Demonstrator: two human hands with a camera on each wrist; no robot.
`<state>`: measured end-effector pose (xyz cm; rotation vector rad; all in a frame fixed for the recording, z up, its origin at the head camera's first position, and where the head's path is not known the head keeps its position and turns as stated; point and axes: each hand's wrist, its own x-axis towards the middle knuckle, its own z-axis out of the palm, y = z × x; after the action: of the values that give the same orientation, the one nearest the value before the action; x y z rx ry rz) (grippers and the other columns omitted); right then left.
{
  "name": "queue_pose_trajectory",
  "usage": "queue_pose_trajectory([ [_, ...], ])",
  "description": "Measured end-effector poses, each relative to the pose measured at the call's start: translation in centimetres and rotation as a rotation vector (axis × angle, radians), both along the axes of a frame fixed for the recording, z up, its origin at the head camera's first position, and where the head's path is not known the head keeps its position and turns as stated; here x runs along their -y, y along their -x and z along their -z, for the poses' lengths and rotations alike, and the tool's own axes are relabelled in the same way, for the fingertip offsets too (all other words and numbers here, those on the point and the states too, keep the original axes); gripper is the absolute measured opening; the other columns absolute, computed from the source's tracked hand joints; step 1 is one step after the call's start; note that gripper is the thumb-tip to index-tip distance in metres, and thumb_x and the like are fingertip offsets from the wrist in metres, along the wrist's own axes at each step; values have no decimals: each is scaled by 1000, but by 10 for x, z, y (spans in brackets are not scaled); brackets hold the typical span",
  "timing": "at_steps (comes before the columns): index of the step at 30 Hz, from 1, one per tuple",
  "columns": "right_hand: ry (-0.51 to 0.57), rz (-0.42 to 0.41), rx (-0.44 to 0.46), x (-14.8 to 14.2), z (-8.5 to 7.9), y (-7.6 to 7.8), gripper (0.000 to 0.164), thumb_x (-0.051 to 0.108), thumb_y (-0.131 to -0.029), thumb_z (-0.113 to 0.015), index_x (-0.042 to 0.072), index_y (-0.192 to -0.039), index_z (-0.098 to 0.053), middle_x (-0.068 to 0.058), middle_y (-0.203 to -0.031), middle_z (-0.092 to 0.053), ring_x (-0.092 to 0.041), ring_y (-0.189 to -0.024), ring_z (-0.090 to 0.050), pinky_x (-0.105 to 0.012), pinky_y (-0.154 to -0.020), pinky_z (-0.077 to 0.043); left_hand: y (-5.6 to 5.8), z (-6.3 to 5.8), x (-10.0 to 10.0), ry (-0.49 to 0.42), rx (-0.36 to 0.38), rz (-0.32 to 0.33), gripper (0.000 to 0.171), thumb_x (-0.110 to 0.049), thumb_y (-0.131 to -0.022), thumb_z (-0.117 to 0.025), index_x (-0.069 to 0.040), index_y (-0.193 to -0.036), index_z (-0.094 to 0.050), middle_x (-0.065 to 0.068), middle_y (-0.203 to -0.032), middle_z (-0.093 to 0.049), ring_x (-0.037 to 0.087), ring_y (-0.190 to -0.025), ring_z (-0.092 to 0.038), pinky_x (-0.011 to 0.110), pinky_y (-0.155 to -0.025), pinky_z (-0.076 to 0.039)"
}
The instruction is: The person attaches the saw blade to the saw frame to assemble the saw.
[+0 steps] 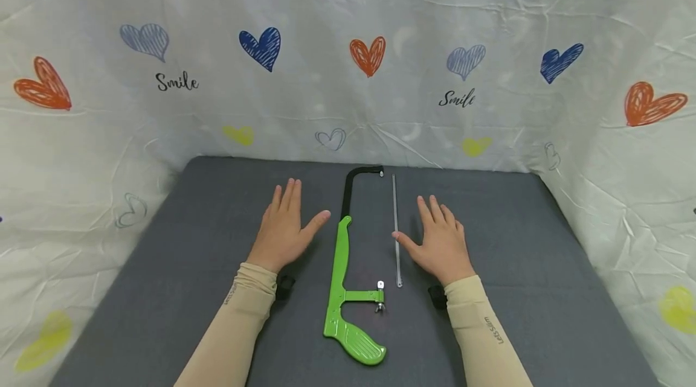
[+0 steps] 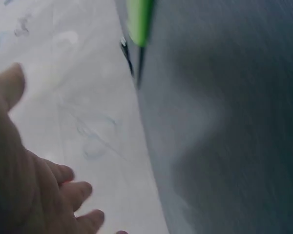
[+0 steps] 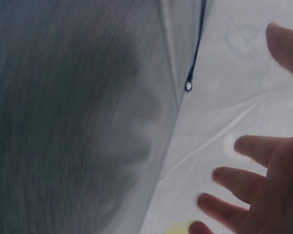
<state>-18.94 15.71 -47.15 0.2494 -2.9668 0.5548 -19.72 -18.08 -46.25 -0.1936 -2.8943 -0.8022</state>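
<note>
A hacksaw frame (image 1: 338,260) with a green handle and a black bent front arm lies on the grey table, its grip toward the person. Just right of it lies a thin, straight hacksaw blade (image 1: 396,206), separate from the frame. My left hand (image 1: 284,230) hovers left of the frame, fingers straight and thumb spread, holding nothing. On the other side, my right hand (image 1: 439,243) is held over the table with fingers spread; its thumb overlaps the blade in the head view, and I cannot tell contact there. In the left wrist view, the green frame (image 2: 139,22) appears blurred at the top.
The grey table (image 1: 522,326) ends at a white curtain (image 1: 310,97) printed with hearts and the word Smile, which rises at the back and both sides. A wing nut (image 1: 380,308) sits at the end of the frame's short green crossbar.
</note>
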Motion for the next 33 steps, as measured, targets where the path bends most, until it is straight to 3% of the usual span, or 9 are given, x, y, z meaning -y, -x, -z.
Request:
queue_pose_trajectory([
  [6,80,-10,36,24,1,-2,84,52,-101,-73,-1,-161,-47,-29,-157,-55,-50,-139,-60,-65,-111,-52,-7,-11,-36,-19,0,15,98,-65,-107,-56,0,-171,-22,25,-179,-20,51,-164,-24,72,-125,-32],
  [12,131,47,65,38,-1,-4,72,47,-101,-75,-3,-150,-59,-28,-139,-67,-45,-118,-70,-62,-97,-59,-11,-14,-67,-32,71,2,97,-62,-103,-64,1,-169,-31,30,-166,-42,50,-144,-55,65,-109,-53],
  [15,146,77,81,42,0,-6,67,46,-101,-74,-5,-144,-64,-28,-130,-71,-45,-108,-73,-61,-90,-61,-13,-13,-76,-38,99,-29,91,-55,-103,-69,4,-165,-38,33,-157,-51,50,-129,-65,62,-101,-58],
  [21,153,151,86,45,3,-6,42,40,-100,-76,-2,-103,-73,-18,-88,-69,-32,-69,-66,-48,-62,-56,-15,-10,-80,-30,183,-59,80,-47,-102,-72,10,-154,-50,34,-147,-59,51,-124,-67,60,-100,-59],
  [26,175,188,179,48,4,-8,43,38,-100,-75,10,-70,-62,-5,-62,-55,-23,-53,-55,-36,-49,-40,-20,-8,-81,20,264,-79,76,-45,-99,-76,11,-146,-57,33,-139,-62,49,-113,-70,57,-93,-61],
  [33,147,215,170,51,5,-11,51,30,-100,-75,16,-56,-53,-1,-52,-47,-24,-47,-53,-36,-46,-38,-22,-4,-85,58,288,-62,68,-39,-94,-84,11,-136,-63,30,-123,-65,42,-94,-71,52,-81,-62],
])
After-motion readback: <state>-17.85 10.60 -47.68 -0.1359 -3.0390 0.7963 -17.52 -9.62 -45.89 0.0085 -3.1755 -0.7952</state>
